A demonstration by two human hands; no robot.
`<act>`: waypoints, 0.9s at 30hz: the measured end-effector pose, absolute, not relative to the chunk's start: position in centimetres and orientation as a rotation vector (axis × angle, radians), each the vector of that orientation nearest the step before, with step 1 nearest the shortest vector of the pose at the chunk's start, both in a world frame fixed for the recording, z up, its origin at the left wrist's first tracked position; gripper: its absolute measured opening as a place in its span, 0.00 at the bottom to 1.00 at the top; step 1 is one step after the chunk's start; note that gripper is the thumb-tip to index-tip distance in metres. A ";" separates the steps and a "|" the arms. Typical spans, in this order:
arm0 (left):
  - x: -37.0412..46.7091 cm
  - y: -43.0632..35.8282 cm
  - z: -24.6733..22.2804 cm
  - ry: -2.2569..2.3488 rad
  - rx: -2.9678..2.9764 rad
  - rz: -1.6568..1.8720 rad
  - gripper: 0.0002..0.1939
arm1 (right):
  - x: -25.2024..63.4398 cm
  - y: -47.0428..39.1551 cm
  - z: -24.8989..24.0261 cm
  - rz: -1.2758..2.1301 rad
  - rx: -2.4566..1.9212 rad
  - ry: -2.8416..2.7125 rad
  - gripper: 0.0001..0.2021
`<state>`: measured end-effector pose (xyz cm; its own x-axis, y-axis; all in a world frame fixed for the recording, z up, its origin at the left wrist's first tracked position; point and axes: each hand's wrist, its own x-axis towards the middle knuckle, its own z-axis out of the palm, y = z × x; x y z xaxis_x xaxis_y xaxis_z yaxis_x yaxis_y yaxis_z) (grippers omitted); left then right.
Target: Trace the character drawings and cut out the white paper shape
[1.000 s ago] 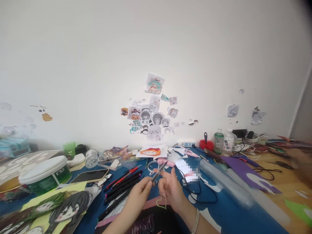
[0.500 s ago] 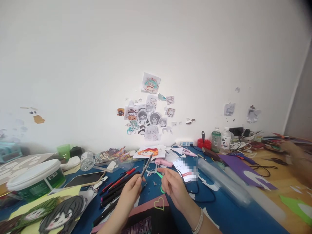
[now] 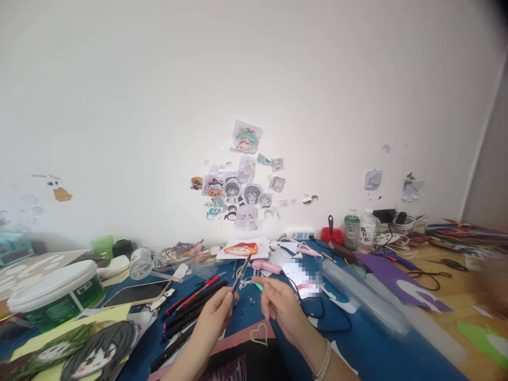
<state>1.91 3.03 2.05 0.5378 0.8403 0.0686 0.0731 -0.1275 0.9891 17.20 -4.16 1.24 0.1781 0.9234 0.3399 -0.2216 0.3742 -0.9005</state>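
Note:
My left hand [image 3: 217,309] is closed in a pinch around a slim grey pen-like tool [image 3: 241,275], its dark tip pointing up and away. To its right, my right hand [image 3: 280,301] has its index finger stretched toward the tool and its other fingers curled in. Whatever the curled fingers may hold is hidden. Partly covered by this hand is a bright green handle [image 3: 260,287], which seems to lie on the blue table cover. Beyond the tool tip is a paper drawing of a face with orange-red hair [image 3: 241,248].
Black and red pens [image 3: 194,301] lie left of my hands, near a phone [image 3: 138,293] and a white-lidded tub [image 3: 59,291]. A lit phone screen [image 3: 296,278], a pink tool [image 3: 266,265] and a clear plastic roll [image 3: 365,296] are on the right. A blurred co-worker's hand [image 3: 494,283] shows far right.
My right hand has shifted slightly left, its index finger now straighter and nearer the tool, covering more of the green handle. The tool tip has moved slightly right. The co-worker's hand has come lower.

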 end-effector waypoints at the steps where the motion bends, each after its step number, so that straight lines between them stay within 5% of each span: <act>1: 1.9 3.2 1.8 0.796 1.570 0.804 0.33 | 17.2 -4.1 1.1 0.954 -0.831 -1.098 0.21; 5: 2.2 3.7 0.7 0.765 1.562 0.856 0.32 | 17.1 -3.8 0.3 0.918 -0.846 -1.131 0.27; 13: 2.3 3.1 0.7 0.713 1.630 0.782 0.31 | 17.2 -3.8 0.4 0.888 -0.947 -1.344 0.22; 20: 2.2 2.7 0.8 0.740 1.731 0.778 0.28 | 17.0 -3.4 -0.6 0.347 -1.112 -1.545 0.27; 27: 2.7 1.4 1.1 0.732 1.925 0.731 0.23 | 16.8 -3.1 -0.7 0.413 -1.123 -1.367 0.22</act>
<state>2.73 1.44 1.11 0.6466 0.7384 0.1912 0.1919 -0.4001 0.8962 16.80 -3.09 -0.69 0.2320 0.7991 0.5546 0.3577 0.4601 -0.8126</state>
